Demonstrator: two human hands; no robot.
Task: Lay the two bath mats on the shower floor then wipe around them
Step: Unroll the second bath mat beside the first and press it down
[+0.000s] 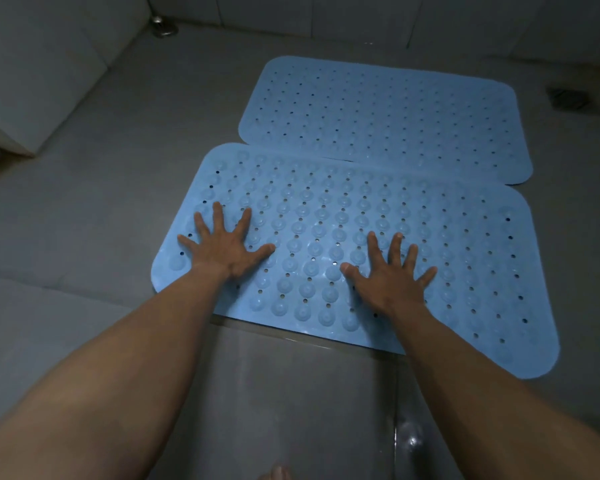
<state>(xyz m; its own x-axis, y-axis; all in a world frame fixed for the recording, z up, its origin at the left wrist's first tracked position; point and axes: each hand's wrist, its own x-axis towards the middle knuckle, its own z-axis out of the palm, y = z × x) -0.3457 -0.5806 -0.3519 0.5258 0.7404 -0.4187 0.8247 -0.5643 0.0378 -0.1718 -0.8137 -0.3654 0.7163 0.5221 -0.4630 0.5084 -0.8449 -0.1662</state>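
Observation:
Two blue perforated bath mats lie flat on the grey shower floor [101, 202]. The far mat [378, 112] sits toward the back wall. The near mat [465, 258] lies just in front of it, suction cups facing up, its far edge slightly overlapping the far mat's near edge. My left hand [226, 244] presses flat on the near mat's left part with fingers spread. My right hand [392, 275] presses flat near the mat's middle, fingers spread too.
A floor drain [568, 98] sits at the back right. A metal pipe fitting [163, 27] stands in the back left corner. White tiled walls run along the back and left. Wet floor glistens at the front [409, 441]. A toe [274, 474] shows at the bottom edge.

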